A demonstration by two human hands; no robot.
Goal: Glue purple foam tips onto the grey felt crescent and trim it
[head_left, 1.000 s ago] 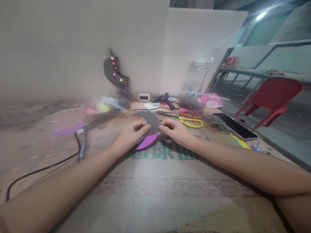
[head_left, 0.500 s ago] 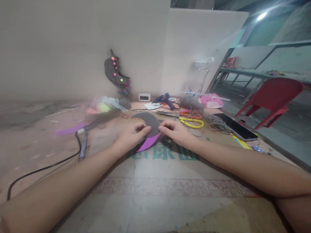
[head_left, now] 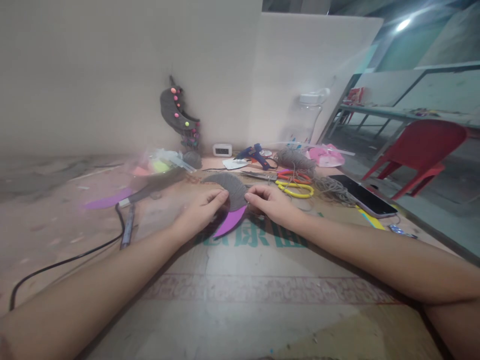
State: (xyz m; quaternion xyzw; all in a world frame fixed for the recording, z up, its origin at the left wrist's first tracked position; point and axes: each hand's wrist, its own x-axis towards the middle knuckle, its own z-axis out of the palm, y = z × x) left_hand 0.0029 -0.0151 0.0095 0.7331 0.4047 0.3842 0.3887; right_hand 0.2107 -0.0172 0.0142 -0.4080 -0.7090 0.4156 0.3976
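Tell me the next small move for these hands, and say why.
Probably have the right hand lay one more turn of grey yarn beside the last, while the left hand steadies the purple crescent: yarn covers its upper part, its lower end is bare, and the right fingertips sit near where the two meet.

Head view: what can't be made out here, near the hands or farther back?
- Crescent, head view: the left hand hides part of it.
- Whether the right hand pinches a yarn strand, head view: its own fingers cover the spot.
- White clock, head view: its digits are too small.
- Bright pile at left, head view: blur hides its separate items.
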